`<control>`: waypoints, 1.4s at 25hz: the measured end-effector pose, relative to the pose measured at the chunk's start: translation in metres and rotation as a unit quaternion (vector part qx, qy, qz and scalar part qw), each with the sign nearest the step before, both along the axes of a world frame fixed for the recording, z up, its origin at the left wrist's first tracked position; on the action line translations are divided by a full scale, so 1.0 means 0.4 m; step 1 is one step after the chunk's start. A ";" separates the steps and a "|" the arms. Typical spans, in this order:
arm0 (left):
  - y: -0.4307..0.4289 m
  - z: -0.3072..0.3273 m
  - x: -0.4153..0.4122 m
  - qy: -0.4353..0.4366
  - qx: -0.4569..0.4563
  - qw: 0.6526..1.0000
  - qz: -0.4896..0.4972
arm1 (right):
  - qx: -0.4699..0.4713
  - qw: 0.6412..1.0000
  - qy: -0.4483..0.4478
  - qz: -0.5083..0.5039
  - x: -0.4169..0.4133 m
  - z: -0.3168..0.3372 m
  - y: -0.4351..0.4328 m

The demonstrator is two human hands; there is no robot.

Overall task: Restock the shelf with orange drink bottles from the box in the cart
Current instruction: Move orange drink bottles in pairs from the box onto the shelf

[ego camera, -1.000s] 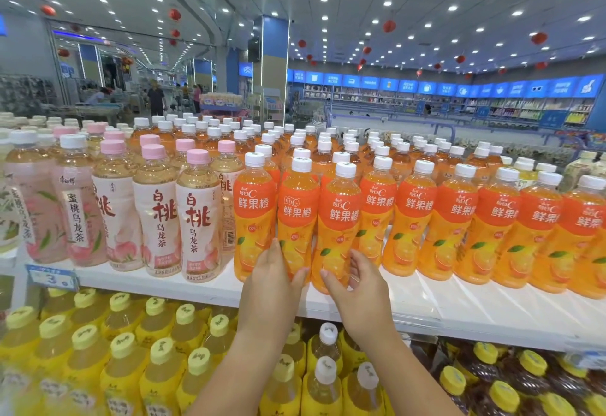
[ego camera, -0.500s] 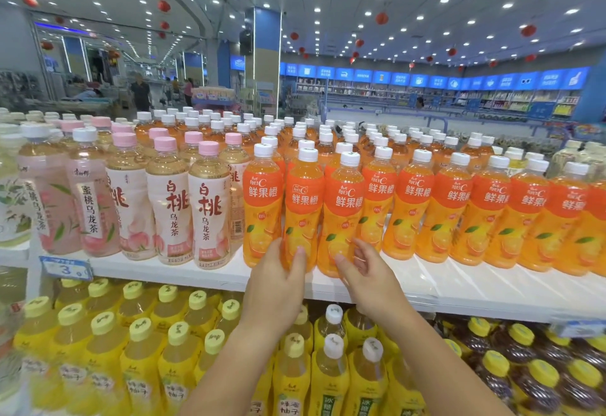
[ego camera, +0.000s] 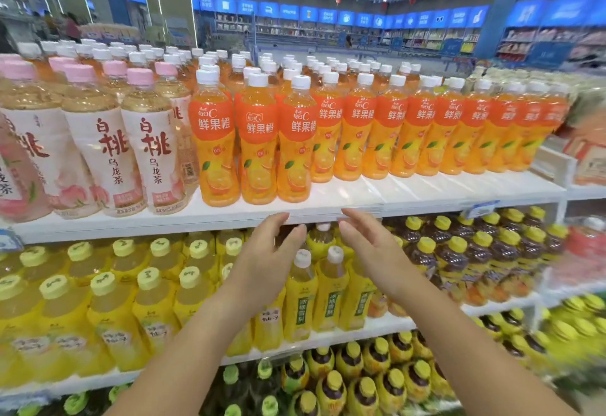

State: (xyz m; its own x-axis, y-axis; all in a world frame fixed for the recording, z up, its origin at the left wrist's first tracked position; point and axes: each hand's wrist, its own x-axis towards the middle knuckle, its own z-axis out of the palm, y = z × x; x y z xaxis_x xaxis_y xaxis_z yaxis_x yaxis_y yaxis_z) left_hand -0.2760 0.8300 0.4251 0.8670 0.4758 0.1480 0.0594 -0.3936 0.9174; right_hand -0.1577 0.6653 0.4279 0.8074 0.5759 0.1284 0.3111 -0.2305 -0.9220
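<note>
Orange drink bottles (ego camera: pixel 259 143) with white caps and orange labels stand in rows on the white top shelf (ego camera: pixel 360 200). Three of them stand forward at the shelf's front edge, left of centre. My left hand (ego camera: pixel 265 258) and my right hand (ego camera: pixel 370 251) hover just below and in front of the shelf edge, both with fingers apart and holding nothing. Neither hand touches a bottle. The cart and the box are out of view.
Peach tea bottles (ego camera: pixel 108 153) with pink caps fill the shelf to the left of the orange drinks. Yellow drink bottles (ego camera: pixel 111 304) and dark tea bottles (ego camera: pixel 482 255) crowd the shelf below. Further shelves of bottles lie lower. A bare strip of shelf runs in front of the orange bottles at right.
Both hands have let go of the front orange bottles and drawn back and down from the shelf. The view has swung to the right.
</note>
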 end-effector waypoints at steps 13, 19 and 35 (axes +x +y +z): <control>-0.647 -0.200 0.027 0.115 -0.057 0.978 -0.162 | -0.014 0.984 0.090 -0.151 -0.115 -0.267 -0.829; -1.070 -0.281 0.134 0.163 -0.041 0.944 -0.282 | -0.023 0.955 0.124 -0.267 -0.157 -0.357 -1.249; -1.799 -0.635 0.543 0.310 0.025 0.750 -0.584 | -0.069 0.781 0.259 -0.564 -0.158 -0.674 -1.850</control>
